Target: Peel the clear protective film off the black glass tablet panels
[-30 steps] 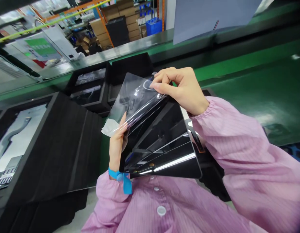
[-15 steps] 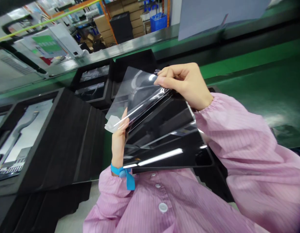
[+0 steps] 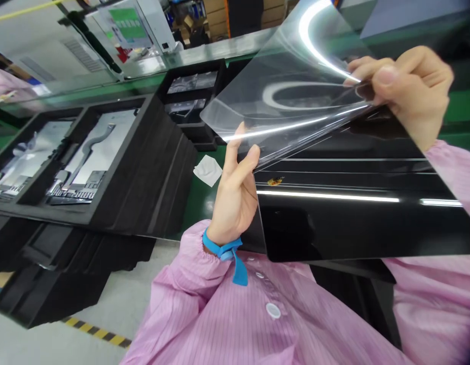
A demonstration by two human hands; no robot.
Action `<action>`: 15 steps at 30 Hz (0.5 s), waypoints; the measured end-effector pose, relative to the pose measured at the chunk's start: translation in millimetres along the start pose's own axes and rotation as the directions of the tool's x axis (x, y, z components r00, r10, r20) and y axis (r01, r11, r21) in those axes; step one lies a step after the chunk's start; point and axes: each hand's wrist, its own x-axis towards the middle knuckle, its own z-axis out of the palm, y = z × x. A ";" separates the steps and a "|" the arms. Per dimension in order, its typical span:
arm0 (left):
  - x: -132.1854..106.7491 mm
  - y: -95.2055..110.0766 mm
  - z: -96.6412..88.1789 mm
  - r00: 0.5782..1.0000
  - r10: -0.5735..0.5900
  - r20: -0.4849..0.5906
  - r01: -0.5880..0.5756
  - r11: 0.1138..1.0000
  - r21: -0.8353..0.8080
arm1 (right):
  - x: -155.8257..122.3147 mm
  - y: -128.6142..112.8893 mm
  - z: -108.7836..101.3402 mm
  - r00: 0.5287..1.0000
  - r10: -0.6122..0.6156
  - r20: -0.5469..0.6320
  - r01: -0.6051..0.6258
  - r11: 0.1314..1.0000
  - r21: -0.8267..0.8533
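Observation:
A glossy black screen panel (image 3: pixel 352 218) is held up in front of my chest, tilted, with ceiling lights mirrored in it. My left hand (image 3: pixel 237 187) grips its left edge, thumb near the front and fingers at the back. A clear plastic film (image 3: pixel 280 76) is partly lifted off the panel and curls up and away to the left. My right hand (image 3: pixel 413 91) pinches the film at the panel's far right part. A small gold-brown mark (image 3: pixel 275 181) shows on the panel near my left thumb. The panel's underside is hidden.
Black foam trays (image 3: pixel 116 167) with metal-backed device parts are stacked at the left. Smaller black trays (image 3: pixel 192 91) with bagged parts stand behind. A crumpled white scrap (image 3: pixel 208 170) lies on the green bench (image 3: pixel 194 203). A white machine (image 3: pixel 139 30) stands at the back left.
Both hands and the panel have come nearer and further right in view. My right hand has pulled the film up, and more of it stands off the panel. The view has shifted left.

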 end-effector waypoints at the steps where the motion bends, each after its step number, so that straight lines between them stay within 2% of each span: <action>1: -0.3 0.2 -0.2 1.000 0.005 0.001 -0.005 1.000 0.017 | -0.4 2.0 -0.2 1.000 0.002 -0.008 -0.002 1.000 0.006; 6: 0.2 2.0 -0.4 0.996 -0.044 -0.077 0.052 0.992 0.117 | -0.9 -0.2 5.9 0.996 -0.060 -0.061 0.065 0.994 0.087; 8: 1.0 1.0 -4.1 0.995 -0.045 -0.086 0.052 0.995 0.087 | 0.0 -8.6 8.8 0.999 -0.036 -0.034 0.038 0.998 0.059; 10: 1.9 -2.0 -11.2 0.994 -0.066 -0.091 0.066 0.998 -0.007 | 1.3 -14.2 8.5 0.992 0.115 0.056 -0.114 0.993 -0.024; 12: 2.5 -6.4 -20.0 0.987 -0.109 -0.118 0.101 0.992 -0.077 | 2.9 -8.2 3.6 0.926 0.339 0.168 -0.312 0.935 -0.169; 13: 2.4 -8.7 -24.1 0.982 -0.127 -0.143 0.115 0.989 -0.090 | 3.7 0.9 0.0 0.882 0.430 0.193 -0.364 0.882 -0.299; 14: 2.0 -10.7 -27.5 0.976 -0.142 -0.167 0.127 0.987 -0.096 | 4.5 13.9 -3.8 0.850 0.489 0.196 -0.371 0.820 -0.436; 15: 1.1 -12.2 -30.2 0.971 -0.151 -0.186 0.134 0.986 -0.101 | 5.3 30.1 -6.9 0.842 0.506 0.188 -0.301 0.729 -0.615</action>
